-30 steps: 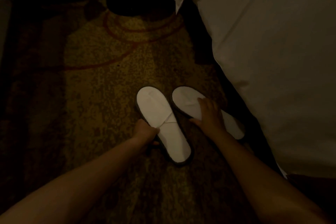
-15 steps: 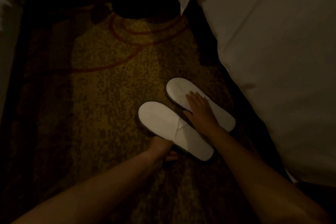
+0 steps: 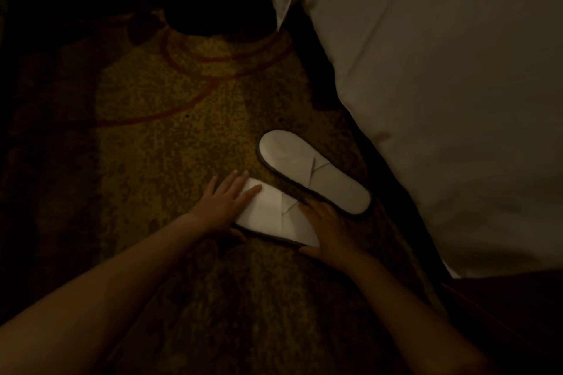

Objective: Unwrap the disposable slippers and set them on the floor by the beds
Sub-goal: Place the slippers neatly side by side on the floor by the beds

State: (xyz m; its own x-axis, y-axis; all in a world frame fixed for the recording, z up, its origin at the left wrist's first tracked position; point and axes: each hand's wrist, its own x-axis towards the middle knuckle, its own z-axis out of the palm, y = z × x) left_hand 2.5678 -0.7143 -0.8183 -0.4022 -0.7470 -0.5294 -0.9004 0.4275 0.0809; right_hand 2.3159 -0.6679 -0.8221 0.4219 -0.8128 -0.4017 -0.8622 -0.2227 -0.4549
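Two white disposable slippers lie unwrapped on the patterned carpet beside the bed. The far slipper [image 3: 313,173] lies free, angled along the bed's edge, with no hand on it. The near slipper [image 3: 271,216] lies parallel to it, closer to me. My left hand [image 3: 225,207] rests flat on its toe end, fingers straight and thumb at the near edge. My right hand [image 3: 327,228] covers its heel end, fingers spread on top and thumb by the near edge.
A bed with a white duvet [image 3: 441,100] fills the right side, its dark base running diagonally past the slippers. The yellow-brown carpet [image 3: 170,119] has red curved lines. A dark rounded object [image 3: 213,6] stands at the top. The left side is in shadow.
My right hand left the far slipper and came onto the near slipper's heel. My left hand moved from the near edge onto its toe end. Both slippers now lie parallel.
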